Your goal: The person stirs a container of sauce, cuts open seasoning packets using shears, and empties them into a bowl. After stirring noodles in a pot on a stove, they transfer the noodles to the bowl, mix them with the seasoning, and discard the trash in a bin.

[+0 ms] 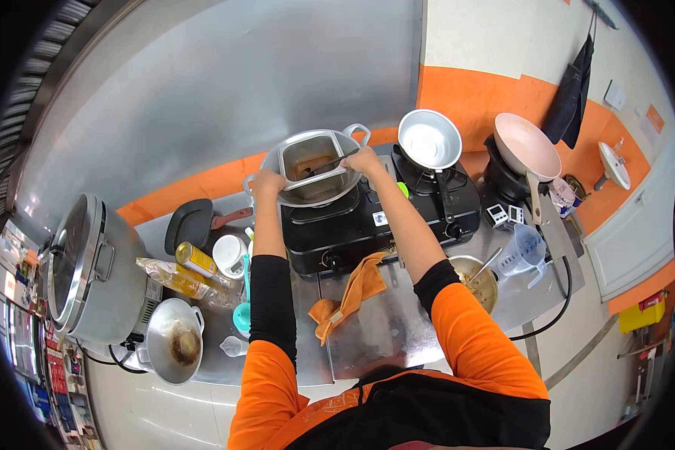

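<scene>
— Where did you have the hands?

— My left hand (268, 182) was closed on the rim of the round pan (330, 196). The pan sat on the left burner of the black stove (330, 229), at the back of the bench (375, 334). My right hand (365, 160) gripped a dark utensil (330, 163) reaching into the square tin (283, 166) inside the pan.

— What worried you?

— The tin looked loose in there. I judged that a hard push with the utensil could tilt it or slide the pan, and a hot rim could burn my bare fingers.

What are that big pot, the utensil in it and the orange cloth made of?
Pot, gripped by the left hand: probably steel or aluminium, silvery, softly reflective. Cloth: seemingly soft fabric, matte orange, crumpled. Utensil in the right hand: dark, unclear.
</scene>
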Demonstrator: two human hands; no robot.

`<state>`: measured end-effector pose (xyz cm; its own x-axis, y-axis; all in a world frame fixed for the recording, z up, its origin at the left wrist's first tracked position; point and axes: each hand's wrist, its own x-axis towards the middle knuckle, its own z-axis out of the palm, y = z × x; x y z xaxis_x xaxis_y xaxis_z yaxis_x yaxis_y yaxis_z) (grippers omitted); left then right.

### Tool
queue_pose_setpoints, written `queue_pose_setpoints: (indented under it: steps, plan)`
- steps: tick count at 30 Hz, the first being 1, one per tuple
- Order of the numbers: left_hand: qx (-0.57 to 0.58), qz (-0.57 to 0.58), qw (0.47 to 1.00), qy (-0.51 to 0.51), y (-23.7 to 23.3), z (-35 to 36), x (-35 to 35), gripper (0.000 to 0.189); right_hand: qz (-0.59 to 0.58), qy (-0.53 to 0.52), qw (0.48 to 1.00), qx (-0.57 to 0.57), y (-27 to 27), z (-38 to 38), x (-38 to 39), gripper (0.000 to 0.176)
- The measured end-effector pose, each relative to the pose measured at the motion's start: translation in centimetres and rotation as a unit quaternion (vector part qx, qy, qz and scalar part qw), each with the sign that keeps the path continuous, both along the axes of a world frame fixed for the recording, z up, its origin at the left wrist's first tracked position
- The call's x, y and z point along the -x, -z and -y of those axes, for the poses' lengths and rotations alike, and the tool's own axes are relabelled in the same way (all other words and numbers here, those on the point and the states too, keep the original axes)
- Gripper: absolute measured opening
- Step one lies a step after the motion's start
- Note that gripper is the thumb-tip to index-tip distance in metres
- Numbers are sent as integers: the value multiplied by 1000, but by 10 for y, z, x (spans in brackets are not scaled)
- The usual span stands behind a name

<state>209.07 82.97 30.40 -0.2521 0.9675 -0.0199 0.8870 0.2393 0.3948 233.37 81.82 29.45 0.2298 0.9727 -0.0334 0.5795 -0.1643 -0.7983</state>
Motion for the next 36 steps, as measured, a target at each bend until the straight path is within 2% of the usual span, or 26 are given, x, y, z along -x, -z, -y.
queue_pose_setpoints:
  steps: [3,9,13,18,21,24,27,30,33,36]
  plan:
    - [34,71,997,3,-10,5,-2,34,-12,1,1000,3,1,-2,0,46]
    - [-15,26,1000,0,5,-4,-2,28,-54,-19,998,-16,21,-17,-2,49]
    - [16,174,985,15,8,-11,4,24,-92,-18,995,-43,24,-17,-6,52]
    - [-3,243,969,37,6,-12,7,26,-106,-8,992,-65,0,6,-9,50]
    - [-18,202,977,67,-8,-4,6,23,-131,-19,989,-63,-20,23,-16,45]
    - [-75,214,962,151,-36,21,5,26,-143,-37,987,-67,-42,44,-22,35]
    - [-67,333,932,128,-67,62,-2,25,-196,-55,972,-118,-62,78,-27,35]
    - [-49,312,942,117,-104,137,-19,21,-153,-52,982,-99,-102,149,-36,41]
    - [-65,374,913,152,-96,184,-23,20,-150,-62,982,-98,-101,198,-44,43]
    - [-56,380,907,173,-83,238,-32,21,-170,-94,977,-88,-89,242,-59,42]
